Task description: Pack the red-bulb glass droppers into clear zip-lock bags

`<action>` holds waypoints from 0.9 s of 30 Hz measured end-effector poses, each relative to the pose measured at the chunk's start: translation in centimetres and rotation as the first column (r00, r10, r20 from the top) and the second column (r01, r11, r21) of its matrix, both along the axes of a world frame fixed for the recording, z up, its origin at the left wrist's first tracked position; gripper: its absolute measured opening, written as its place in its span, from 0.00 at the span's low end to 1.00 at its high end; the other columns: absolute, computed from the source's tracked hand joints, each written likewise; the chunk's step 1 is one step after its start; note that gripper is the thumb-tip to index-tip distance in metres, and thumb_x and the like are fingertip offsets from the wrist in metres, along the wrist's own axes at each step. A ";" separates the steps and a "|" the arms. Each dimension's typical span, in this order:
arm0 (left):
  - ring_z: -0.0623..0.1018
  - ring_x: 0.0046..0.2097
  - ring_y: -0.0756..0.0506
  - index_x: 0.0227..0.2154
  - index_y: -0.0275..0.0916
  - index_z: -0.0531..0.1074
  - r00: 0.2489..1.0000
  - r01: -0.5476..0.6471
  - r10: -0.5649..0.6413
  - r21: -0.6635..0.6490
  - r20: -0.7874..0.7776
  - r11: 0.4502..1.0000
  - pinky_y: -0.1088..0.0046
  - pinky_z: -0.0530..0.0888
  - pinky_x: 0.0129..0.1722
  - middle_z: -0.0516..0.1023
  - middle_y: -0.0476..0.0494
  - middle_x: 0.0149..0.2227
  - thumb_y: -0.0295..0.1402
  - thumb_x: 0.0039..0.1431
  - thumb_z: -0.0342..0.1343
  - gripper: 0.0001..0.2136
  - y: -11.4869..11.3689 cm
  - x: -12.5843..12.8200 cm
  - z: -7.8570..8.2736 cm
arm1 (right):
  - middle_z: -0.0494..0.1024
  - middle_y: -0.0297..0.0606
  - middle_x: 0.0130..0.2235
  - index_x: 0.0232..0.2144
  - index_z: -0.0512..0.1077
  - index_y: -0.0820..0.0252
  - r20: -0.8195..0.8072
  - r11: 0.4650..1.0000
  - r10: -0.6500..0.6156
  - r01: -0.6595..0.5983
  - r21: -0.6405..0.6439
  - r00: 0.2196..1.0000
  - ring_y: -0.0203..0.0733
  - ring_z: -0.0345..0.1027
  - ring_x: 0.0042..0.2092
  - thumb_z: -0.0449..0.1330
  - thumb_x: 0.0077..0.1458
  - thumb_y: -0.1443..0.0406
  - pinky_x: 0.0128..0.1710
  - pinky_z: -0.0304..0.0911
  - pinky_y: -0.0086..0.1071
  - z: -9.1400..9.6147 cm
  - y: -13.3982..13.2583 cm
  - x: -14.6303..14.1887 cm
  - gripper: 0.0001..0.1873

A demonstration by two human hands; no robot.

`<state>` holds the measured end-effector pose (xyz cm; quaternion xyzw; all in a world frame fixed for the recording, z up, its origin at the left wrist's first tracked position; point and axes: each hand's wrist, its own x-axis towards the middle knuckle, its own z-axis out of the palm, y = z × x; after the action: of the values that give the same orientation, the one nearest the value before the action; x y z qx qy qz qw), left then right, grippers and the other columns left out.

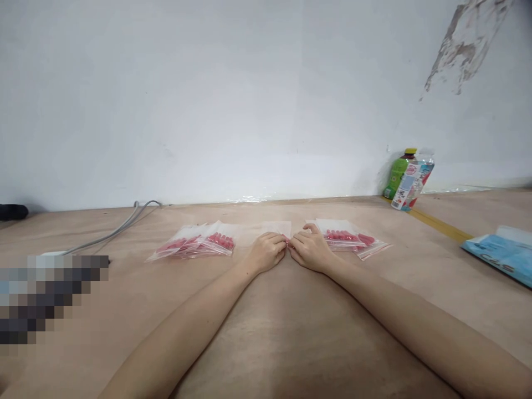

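My left hand (pixel 268 252) and my right hand (pixel 310 249) meet in the middle of the table, fingertips nearly touching. Both are closed in a pinch on a small clear zip-lock bag (pixel 277 227), whose upper part shows flat behind the fingers. A bit of red shows between the fingertips; whether it is the bag's seal or its contents I cannot tell. Left of my hands lies a pile of zip-lock bags (pixel 220 240) with red pieces inside. Close beside my right hand, a second pile of such bags (pixel 341 235) holds similar short red pieces.
Two bottles, one green (pixel 397 176) and one with a printed label (pixel 412 185), stand by the wall at the right. A blue package (pixel 499 252) lies at the right edge. A grey cable (pixel 118 228) runs toward a blurred-out object (pixel 45 293) at left.
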<state>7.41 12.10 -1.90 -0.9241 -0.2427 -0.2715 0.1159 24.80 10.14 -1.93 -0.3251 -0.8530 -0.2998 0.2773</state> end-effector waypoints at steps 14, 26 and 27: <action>0.73 0.39 0.45 0.32 0.38 0.70 0.995 -0.080 0.081 -0.011 0.053 0.997 0.67 0.70 0.40 0.74 0.43 0.35 0.27 0.56 0.48 0.06 -0.2 -0.9 0.2 | 0.74 0.36 0.29 0.29 0.69 0.59 -0.090 0.997 0.007 -0.013 -0.071 0.996 0.36 0.64 0.34 0.50 0.54 0.67 0.44 0.46 0.37 -0.1 0.1 1.5 0.08; 0.72 0.40 0.45 0.35 0.36 0.69 0.998 -0.055 0.057 0.077 -0.025 0.996 0.68 0.69 0.41 0.73 0.42 0.37 0.26 0.58 0.45 0.08 -0.1 0.2 0.0 | 0.73 0.36 0.27 0.29 0.69 0.61 -0.055 1.000 0.016 -0.017 -0.016 0.998 0.37 0.62 0.32 0.48 0.56 0.67 0.42 0.47 0.37 -0.2 0.2 0.8 0.10; 0.72 0.39 0.45 0.34 0.36 0.69 0.998 -0.054 0.058 0.090 -0.039 0.994 0.68 0.69 0.41 0.73 0.42 0.36 0.26 0.58 0.44 0.08 -0.1 0.2 0.1 | 0.73 0.36 0.27 0.29 0.69 0.61 -0.058 1.000 0.017 -0.018 -0.019 0.998 0.37 0.62 0.33 0.48 0.56 0.67 0.43 0.46 0.37 -0.3 0.2 0.8 0.10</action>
<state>7.65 11.97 -1.83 -0.9163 -0.2537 -0.2596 0.1694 25.56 10.31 -2.21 -0.3289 -0.8503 -0.2796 0.3012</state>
